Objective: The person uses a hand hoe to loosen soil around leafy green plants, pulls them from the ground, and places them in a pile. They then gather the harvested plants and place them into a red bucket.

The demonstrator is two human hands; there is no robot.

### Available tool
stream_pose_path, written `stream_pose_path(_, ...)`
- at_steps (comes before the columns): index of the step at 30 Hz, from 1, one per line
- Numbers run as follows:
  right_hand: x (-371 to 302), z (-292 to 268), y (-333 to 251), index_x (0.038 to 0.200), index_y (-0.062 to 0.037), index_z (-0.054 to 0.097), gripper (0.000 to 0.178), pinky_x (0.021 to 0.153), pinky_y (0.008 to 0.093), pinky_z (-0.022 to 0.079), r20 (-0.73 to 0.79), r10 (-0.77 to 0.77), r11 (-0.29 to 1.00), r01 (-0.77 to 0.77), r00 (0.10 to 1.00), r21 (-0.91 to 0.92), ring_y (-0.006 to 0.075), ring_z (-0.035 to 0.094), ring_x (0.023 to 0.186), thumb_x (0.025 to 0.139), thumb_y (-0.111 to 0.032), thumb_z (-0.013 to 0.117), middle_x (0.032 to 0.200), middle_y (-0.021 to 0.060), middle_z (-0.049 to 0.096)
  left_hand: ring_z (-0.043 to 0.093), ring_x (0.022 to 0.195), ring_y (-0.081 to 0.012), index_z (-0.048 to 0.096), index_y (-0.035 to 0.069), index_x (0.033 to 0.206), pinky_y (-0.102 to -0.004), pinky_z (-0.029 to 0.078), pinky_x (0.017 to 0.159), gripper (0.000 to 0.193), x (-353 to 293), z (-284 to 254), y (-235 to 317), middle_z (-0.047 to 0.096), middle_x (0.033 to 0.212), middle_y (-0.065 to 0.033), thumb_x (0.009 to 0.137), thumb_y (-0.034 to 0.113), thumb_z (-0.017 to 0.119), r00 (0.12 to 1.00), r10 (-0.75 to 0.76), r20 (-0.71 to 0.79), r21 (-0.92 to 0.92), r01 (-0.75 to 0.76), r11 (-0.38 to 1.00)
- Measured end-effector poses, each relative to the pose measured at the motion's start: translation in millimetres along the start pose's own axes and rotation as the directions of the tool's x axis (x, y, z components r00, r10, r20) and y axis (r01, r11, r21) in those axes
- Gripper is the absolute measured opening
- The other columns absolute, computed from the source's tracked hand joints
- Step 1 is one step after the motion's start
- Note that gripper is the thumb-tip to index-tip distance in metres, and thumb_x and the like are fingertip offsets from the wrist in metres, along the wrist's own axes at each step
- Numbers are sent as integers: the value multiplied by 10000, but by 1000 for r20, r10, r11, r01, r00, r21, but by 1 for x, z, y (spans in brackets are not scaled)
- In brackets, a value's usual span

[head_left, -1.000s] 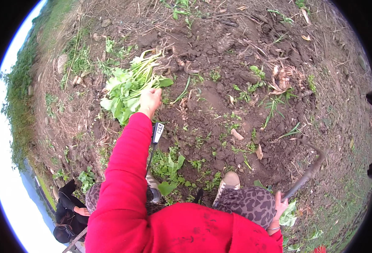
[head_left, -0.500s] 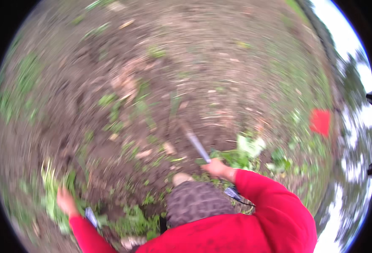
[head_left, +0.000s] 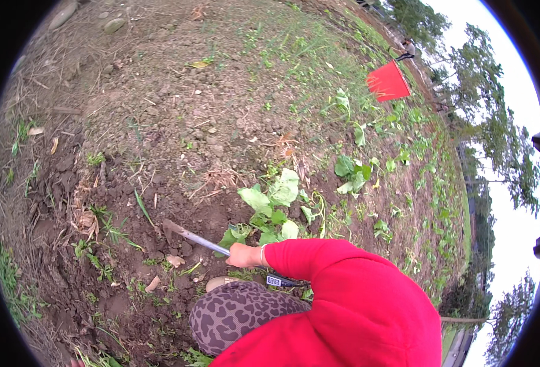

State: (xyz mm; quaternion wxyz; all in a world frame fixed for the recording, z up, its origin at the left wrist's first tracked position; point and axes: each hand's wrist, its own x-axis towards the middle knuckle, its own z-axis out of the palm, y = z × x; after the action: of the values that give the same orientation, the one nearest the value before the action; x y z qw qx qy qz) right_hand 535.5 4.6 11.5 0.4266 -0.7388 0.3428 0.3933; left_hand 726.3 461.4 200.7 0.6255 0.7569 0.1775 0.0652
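My right hand is closed around the silvery handle of a small hand hoe. The hoe's brown blade end rests at the loose, dug-up soil. Just beyond that hand grows a broad-leaved green plant. A sliver of my left hand shows at the lower left rim, close to some green stalks; its fingers are mostly out of the picture, so its grip is hidden.
A red bucket-like container stands upper right, and beyond it another person is bent over. Rows of leafy plants run along the right. Stones lie at the upper left. My patterned knee is near the hoe.
My view has swung to the right. The hoe stays in my right hand and now appears further left. My left hand, beside green stalks before, has nearly slipped out of view.
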Motion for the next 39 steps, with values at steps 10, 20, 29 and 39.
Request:
stream_pose_path(10,32,12,2,817,61,645,343,687,445,523,-321,-442,897,405,838,-178,395,653,737,785,-281,641,750,257,641,413,486,2,484,145,899,-127,247,352,109,-31,79,-152,667,1046,-86,936,86,567,896,-279,346,-67,321,945)
stream_pose_path(20,-32,-25,-36,901,-20,597,383,658,424,512,-411,-544,819,569,732,-71,365,645,719,844,-398,632,742,191,636,565,823,-164,476,9,1225,-245,441,643,416,-89,93,-189,618,1127,-152,908,232,627,793,-539,283,-191,597,779)
stream_pose_path(29,23,20,-7,857,29,593,306,696,413,484,-282,-255,967,240,925,-87,336,628,717,849,-273,644,739,189,626,460,411,-73,522,37,899,-222,368,384,179,-87,101,-154,626,667,-62,934,197,594,894,-407,188,175,377,909)
stream_pose_path(39,-8,-45,-69,836,-59,511,158,481,246,379,-608,-522,400,801,599,445,36,415,538,918,-124,630,622,-63,463,445,505,-56,650,37,831,-222,341,460,193,-71,95,-156,502,599,37,916,209,627,845,-521,124,189,495,848)
